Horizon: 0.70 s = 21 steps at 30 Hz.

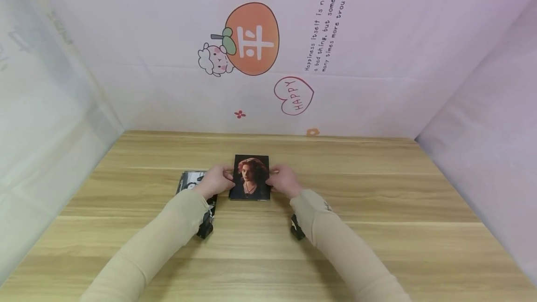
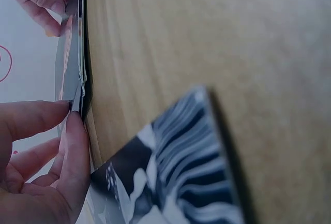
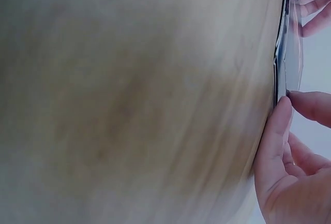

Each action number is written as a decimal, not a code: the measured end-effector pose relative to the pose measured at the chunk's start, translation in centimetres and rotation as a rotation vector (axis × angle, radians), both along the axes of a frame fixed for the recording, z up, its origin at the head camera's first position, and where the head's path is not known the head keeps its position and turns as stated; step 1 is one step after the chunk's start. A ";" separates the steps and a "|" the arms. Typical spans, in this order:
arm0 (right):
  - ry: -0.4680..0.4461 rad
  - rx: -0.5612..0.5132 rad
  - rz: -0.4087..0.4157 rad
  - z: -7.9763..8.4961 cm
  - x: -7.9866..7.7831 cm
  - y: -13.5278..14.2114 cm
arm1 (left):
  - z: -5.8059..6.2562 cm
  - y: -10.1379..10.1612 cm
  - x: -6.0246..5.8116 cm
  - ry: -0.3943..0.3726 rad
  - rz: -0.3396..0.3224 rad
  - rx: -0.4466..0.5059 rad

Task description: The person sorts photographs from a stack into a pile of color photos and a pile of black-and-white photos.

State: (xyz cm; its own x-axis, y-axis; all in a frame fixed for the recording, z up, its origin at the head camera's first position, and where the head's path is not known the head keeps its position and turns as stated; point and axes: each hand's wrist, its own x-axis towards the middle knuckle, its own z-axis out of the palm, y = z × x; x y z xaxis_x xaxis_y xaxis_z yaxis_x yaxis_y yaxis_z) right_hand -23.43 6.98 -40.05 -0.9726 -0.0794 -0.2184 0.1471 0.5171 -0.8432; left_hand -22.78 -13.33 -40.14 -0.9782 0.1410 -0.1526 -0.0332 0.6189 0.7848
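In the head view a small stack of photo cards (image 1: 250, 181) lies near the middle of the table, a portrait on dark ground facing up. My left hand (image 1: 216, 181) pinches its left edge; thumb and a finger meet on the card edges in the left wrist view. From the other side my right hand (image 1: 285, 181) pinches the right edge, also seen closely in the right wrist view. Several layered edges (image 3: 281, 69) show there. Partly under my left hand and wrist lie other black-and-white photo cards (image 2: 191, 167), the lower part hidden in the head view.
The wood-grain table (image 1: 260, 255) meets a printed white cloth backdrop (image 1: 168, 92) at its far edge. Similar cloth walls stand on the left and right. Dark wrist devices (image 1: 204, 228) sit below both cuffs.
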 end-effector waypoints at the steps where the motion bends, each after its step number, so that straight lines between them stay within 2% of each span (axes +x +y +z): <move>1: 0.001 0.004 0.000 0.0 0.0 0.0 | 0.1 0.0 0.0 0.006 0.000 -0.010; 7: 0.034 0.035 -0.003 0.1 0.1 -0.3 | 0.2 0.1 0.1 0.036 -0.001 -0.069; 16: 0.091 0.170 0.051 0.1 0.0 -0.4 | 0.2 0.4 -0.1 0.047 -0.003 -0.111; 21: 0.078 0.165 0.055 0.2 0.0 -0.3 | 0.0 0.3 -0.2 0.040 0.005 -0.116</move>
